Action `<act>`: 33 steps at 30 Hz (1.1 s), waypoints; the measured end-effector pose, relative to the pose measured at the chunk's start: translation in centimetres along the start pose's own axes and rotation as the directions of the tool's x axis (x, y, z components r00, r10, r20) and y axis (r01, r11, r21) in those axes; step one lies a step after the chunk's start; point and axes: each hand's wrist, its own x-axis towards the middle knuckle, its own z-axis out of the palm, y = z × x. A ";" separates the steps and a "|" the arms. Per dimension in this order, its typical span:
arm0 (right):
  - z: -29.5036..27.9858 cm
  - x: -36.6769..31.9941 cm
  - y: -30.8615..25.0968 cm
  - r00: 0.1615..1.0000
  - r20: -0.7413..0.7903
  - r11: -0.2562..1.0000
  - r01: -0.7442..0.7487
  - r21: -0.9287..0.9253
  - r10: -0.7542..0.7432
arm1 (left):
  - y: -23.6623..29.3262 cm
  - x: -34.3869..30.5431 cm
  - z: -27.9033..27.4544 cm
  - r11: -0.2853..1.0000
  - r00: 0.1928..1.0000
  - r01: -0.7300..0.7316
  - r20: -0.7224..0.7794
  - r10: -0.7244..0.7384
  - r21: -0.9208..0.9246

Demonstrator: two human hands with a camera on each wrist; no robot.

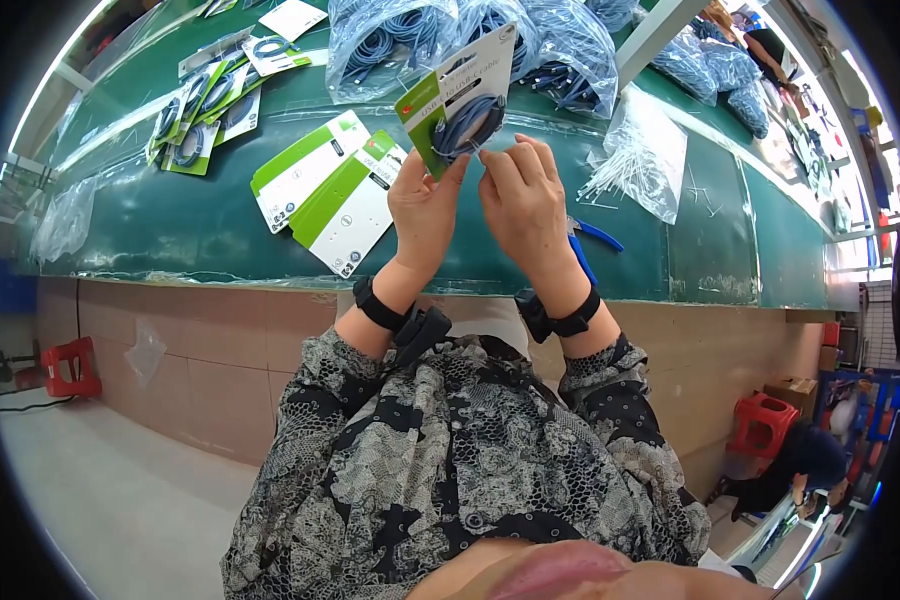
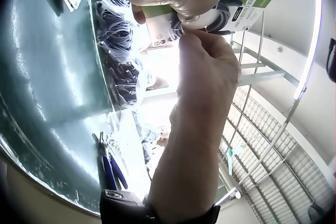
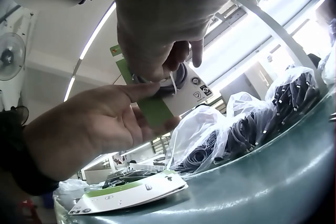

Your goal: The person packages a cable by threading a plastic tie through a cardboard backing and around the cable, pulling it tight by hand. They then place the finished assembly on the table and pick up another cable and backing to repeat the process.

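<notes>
The left hand (image 1: 425, 215) grips the lower edge of a green and white card (image 1: 480, 70) held up above the table. A coiled blue-grey cable (image 1: 467, 125) lies against the card's face. In the right wrist view a thin white tie (image 3: 173, 83) runs by the coil, and the right hand (image 3: 163, 24) pinches at it there. The left hand's thumb (image 3: 142, 91) presses beside the coil. In the left wrist view the right hand (image 2: 202, 71) has its fingertips at the coil, close to the left hand's fingers.
Two stacks of green and white cards (image 1: 345, 215) lie left of the hands, with carded cables (image 1: 205, 105) farther left. Bags of cables (image 1: 395, 45) line the back. Right of the hands are blue-handled pliers (image 1: 598, 236) and a bag of white ties (image 1: 635, 155).
</notes>
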 end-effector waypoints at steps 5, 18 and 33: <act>-0.1 0.3 -0.1 1.000 -0.001 0.999 -0.026 0.018 0.026 | 0.2 0.0 0.2 0.999 1.000 0.031 0.000 -0.031 -0.039; 0.1 -2.6 0.6 0.994 0.011 0.950 -0.108 0.291 0.110 | 2.8 0.2 -0.1 0.727 0.830 -0.557 0.252 0.497 0.402; -3.4 2.1 4.8 0.813 0.522 0.202 -0.482 0.852 -0.257 | 4.4 -2.3 -2.7 0.814 0.852 0.445 0.457 -0.257 -0.372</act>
